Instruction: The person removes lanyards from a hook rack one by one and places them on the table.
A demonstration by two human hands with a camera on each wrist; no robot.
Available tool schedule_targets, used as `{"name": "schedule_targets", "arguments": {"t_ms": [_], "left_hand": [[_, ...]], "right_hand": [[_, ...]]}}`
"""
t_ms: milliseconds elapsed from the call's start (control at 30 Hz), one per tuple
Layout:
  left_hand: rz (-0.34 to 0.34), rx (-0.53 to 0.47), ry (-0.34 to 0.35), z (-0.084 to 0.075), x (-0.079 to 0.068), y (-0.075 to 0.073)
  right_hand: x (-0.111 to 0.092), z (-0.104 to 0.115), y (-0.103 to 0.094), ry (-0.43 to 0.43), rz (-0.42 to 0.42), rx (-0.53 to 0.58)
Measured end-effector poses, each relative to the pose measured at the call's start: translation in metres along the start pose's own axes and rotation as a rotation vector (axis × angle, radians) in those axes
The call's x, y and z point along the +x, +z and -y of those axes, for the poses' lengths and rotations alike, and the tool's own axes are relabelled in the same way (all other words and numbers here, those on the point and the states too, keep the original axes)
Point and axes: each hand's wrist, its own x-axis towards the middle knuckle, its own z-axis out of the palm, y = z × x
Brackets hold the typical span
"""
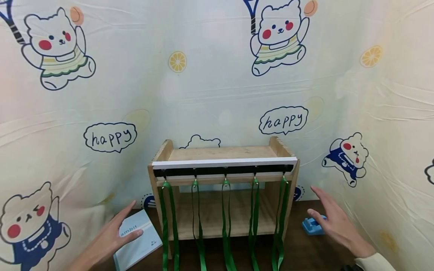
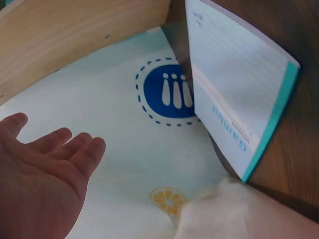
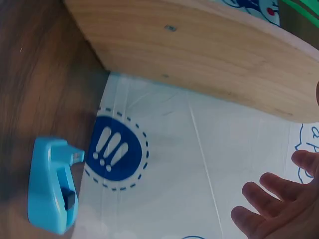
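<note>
My left hand (image 1: 113, 235) hovers with fingers extended over a pale blue paper pack (image 1: 137, 239) at the lower left. In the left wrist view that hand (image 2: 47, 174) holds nothing, and the pack (image 2: 234, 84) is apart from it. On the other side, my right hand (image 1: 339, 226) is raised with its fingers spread, overlapping a blue tape dispenser (image 1: 313, 226) in the head view. The right wrist view has the dispenser (image 3: 50, 189) well away from the fingers of the right hand (image 3: 284, 204). Between both hands stands a wooden shelf (image 1: 223, 214).
Several green ribbon loops (image 1: 226, 222) hang from small hooks along a black strip (image 1: 223, 170) on the shelf's front, under a white edge. A patterned curtain (image 1: 217, 94) surrounds the dark wooden table (image 1: 305, 252) at the back and sides.
</note>
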Motion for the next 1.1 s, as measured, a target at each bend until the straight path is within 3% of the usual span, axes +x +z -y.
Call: {"name": "schedule_targets", "arguments": {"t_ms": [200, 400, 700, 900, 1100], "left_hand": [[0.035, -0.134, -0.019, -0.010, -0.001, -0.002], [-0.017, -0.282, 0.042, -0.019, -0.001, -0.001], [-0.079, -0.351, 0.077, -0.028, -0.001, -0.001], [-0.121, -0.407, 0.107, -0.036, 0.000, -0.001], [-0.098, -0.455, 0.056, -0.041, 0.003, -0.003]], "right_hand": [[-0.001, 0.005, -0.002, 0.063, 0.021, 0.098], [0.001, 0.009, -0.005, 0.109, 0.052, 0.226], [0.005, 0.015, -0.003, 0.135, 0.078, 0.478], [0.003, 0.022, -0.002, 0.106, 0.040, 0.597], [0.004, 0.027, -0.002, 0.040, 0.028, 0.784]]}}
